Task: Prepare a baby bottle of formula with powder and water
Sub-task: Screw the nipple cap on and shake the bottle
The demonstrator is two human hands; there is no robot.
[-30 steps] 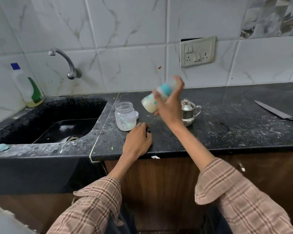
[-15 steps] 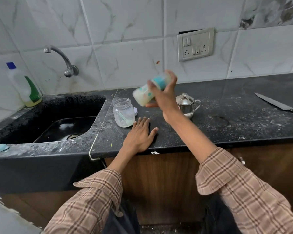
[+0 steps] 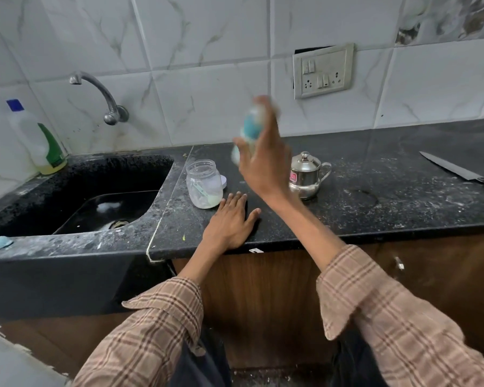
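From the head view, a black speckled stone counter [image 3: 375, 196], dusted with white powder, runs under a wall of white marbled tiles [image 3: 207, 51], with brown wooden cabinet fronts below. Taking the jar [image 3: 204, 183] as the landmark: it is one clear glass jar, open-topped, with pale powder at the bottom and a scoop inside, standing on the counter. Left of the jar lies one black sink [image 3: 90, 196], with one curved tap [image 3: 101, 99] on the wall above it and one soap bottle [image 3: 37, 141] at its far left corner. One blue scoop [image 3: 0, 243] rests on the sink's front rim. Right of the jar stands one small steel pot [image 3: 305, 174] with a lid; far right lies one knife [image 3: 458, 170]. One switch plate [image 3: 323, 69] sits on the wall.

The left hand [image 3: 231, 223] lies flat just in front of the jar, fingers straight on the counter. The right hand [image 3: 263, 160] is raised above and right of the jar, clamped around one baby bottle [image 3: 250, 129], which is motion-blurred, so its tilt is hard to judge; it appears roughly upright.
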